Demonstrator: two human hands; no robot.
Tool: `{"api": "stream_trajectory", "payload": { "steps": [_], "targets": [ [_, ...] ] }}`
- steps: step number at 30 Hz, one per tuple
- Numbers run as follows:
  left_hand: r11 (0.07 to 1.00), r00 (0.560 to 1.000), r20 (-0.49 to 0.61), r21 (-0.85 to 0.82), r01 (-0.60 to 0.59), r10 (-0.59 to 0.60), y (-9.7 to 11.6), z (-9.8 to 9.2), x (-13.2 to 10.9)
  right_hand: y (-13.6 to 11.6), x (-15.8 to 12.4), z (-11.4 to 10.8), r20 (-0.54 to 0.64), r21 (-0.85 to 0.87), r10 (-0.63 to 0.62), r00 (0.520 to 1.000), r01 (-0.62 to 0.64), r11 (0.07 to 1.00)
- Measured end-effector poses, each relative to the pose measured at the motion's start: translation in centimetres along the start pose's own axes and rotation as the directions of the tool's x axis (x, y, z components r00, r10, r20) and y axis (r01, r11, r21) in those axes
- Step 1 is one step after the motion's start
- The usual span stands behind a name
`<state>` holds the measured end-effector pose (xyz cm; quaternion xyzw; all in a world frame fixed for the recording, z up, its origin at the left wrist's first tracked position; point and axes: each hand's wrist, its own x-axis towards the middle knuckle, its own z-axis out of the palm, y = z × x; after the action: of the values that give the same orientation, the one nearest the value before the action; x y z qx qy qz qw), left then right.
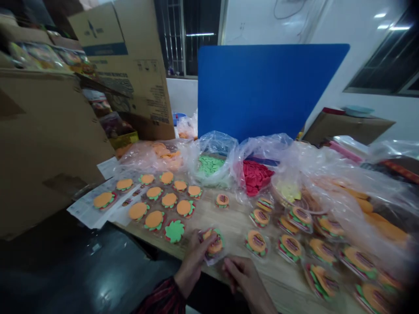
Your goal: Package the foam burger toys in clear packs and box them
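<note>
My left hand grips a clear-packed toy hamburger at the table's front edge, its thumb lying over the orange bun. Just right of the pack is my right hand, fingers curled with thumb and forefinger together near the pack's lower corner. Whether anything lies between those fingers cannot be made out. Left of my hands, several orange bun tops rest on green and red layers in clear trays. One tray shows a green leaf-shaped layer on top. Several packed hamburgers with printed labels lie to the right.
Behind are clear plastic bags with green pieces, red pieces and orange pieces. A blue board stands upright at the back. Large cardboard boxes block the left. Printed sheets lie at the table's left end.
</note>
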<state>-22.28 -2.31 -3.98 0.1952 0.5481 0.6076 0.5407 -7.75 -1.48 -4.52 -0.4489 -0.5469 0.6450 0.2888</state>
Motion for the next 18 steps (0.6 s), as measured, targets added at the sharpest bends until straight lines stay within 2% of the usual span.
{"api": "stream_trajectory", "payload": {
  "steps": [2, 5, 8, 11, 13, 16, 18],
  "targets": [
    [0.992, 0.996, 0.042, 0.098, -0.081, 0.077, -0.1, -0.1, 1.5, -1.6, 0.8, -1.4, -0.067, -0.159, -0.082, 0.994, 0.070, 0.985],
    [0.948, 0.985, 0.121, 0.278, -0.154, 0.124, -0.3, 1.1, 3.6, -4.6, 2.7, -2.3, -0.130, -0.276, -0.258, 0.957, 0.215, 0.937],
    [0.840, 0.935, 0.175, 0.411, -0.354, 0.308, -0.4, 2.8, 5.1, -7.3, 5.9, -1.1, -0.034, -0.358, -0.381, 0.924, 0.345, 0.868],
    [0.755, 0.864, 0.197, 0.422, -0.502, 0.464, -0.3, 3.3, 5.2, -8.4, 9.9, 1.1, 0.023, -0.414, -0.434, 0.901, 0.404, 0.816],
    [0.725, 0.831, 0.228, 0.410, -0.554, 0.507, -0.3, 2.5, 4.4, -8.1, 12.3, 2.8, 0.062, -0.428, -0.435, 0.898, 0.417, 0.801],
    [0.683, 0.800, 0.297, 0.417, -0.600, 0.522, -0.5, 0.0, 1.9, -6.6, 14.7, 4.8, 0.131, -0.461, -0.399, 0.908, 0.412, 0.786],
    [0.694, 0.830, 0.286, 0.456, -0.558, 0.480, -0.8, -2.2, 0.0, -5.6, 15.8, 5.7, 0.075, -0.491, -0.378, 0.923, 0.364, 0.791]
  ]
}}
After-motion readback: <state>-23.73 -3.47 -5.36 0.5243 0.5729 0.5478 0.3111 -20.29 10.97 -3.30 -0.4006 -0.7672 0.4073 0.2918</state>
